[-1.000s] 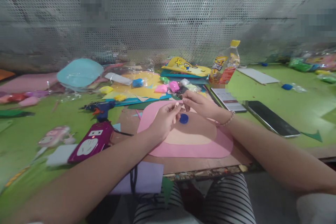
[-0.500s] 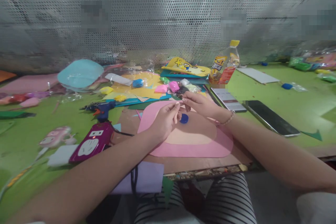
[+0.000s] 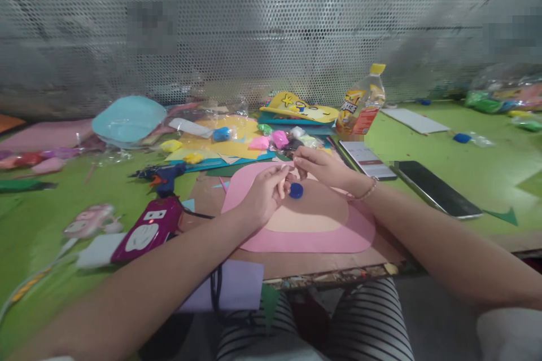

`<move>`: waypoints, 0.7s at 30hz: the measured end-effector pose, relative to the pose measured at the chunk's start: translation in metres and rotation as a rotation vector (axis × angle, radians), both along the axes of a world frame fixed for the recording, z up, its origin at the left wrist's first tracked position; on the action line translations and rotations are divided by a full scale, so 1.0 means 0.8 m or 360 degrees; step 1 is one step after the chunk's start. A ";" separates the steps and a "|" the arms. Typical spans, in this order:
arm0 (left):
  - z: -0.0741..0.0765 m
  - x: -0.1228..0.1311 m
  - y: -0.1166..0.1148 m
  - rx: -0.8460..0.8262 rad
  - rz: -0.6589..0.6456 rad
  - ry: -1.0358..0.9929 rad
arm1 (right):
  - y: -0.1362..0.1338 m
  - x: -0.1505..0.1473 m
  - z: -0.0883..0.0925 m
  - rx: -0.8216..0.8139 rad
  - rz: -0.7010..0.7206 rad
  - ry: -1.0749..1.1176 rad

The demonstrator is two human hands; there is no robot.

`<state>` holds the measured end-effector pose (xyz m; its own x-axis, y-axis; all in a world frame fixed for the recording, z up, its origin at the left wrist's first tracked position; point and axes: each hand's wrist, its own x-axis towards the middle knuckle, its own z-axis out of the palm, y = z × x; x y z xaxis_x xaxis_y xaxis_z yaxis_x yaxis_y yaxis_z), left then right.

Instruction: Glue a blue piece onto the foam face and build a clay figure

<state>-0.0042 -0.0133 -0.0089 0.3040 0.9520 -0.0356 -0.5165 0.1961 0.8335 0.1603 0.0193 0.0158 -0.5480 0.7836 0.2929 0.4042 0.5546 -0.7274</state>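
My left hand (image 3: 266,190) is closed in a pinch above the pink sheet (image 3: 254,243), its thumb and fingertips drawn together. Close by on the right, my right hand (image 3: 318,168) has its fingers bent and pressed together, nearly meeting the left fingertips. Whatever sits between the fingers is too small or hidden to name. A pale peach rounded piece (image 3: 324,217) lies flat on the pink sheet under both hands. On it, just below the fingertips, is a dark blue round disc (image 3: 296,190).
Left of the sheet lie a blue glue gun (image 3: 167,179) and a magenta power box (image 3: 148,229) with cables. Two phones, one lit (image 3: 367,159) and one dark (image 3: 438,189), lie on the right. Behind stand a plastic bottle (image 3: 359,104) and several bright clay lumps (image 3: 279,139).
Both hands stay almost in place; the left fingers have shifted slightly against each other. The view has moved a trifle. Nothing on the table has been displaced.
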 end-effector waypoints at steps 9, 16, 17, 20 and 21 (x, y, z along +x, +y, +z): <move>0.000 0.000 -0.002 0.0000 0.0029 0.0065 | 0.006 0.003 0.001 -0.0105 0.0020 0.0181; 0.009 -0.001 -0.007 -0.0155 -0.0041 -0.0023 | 0.015 0.004 0.006 -0.0655 -0.0108 0.0789; 0.009 -0.001 -0.007 -0.0163 -0.0045 -0.0032 | 0.014 0.004 0.009 -0.0697 -0.0156 0.0824; 0.007 -0.001 -0.006 -0.0154 -0.0032 -0.0030 | 0.014 0.002 0.019 -0.0789 -0.0248 0.0758; 0.005 0.000 -0.005 -0.0145 -0.0021 -0.0026 | 0.015 0.001 0.022 -0.0763 -0.0272 0.0680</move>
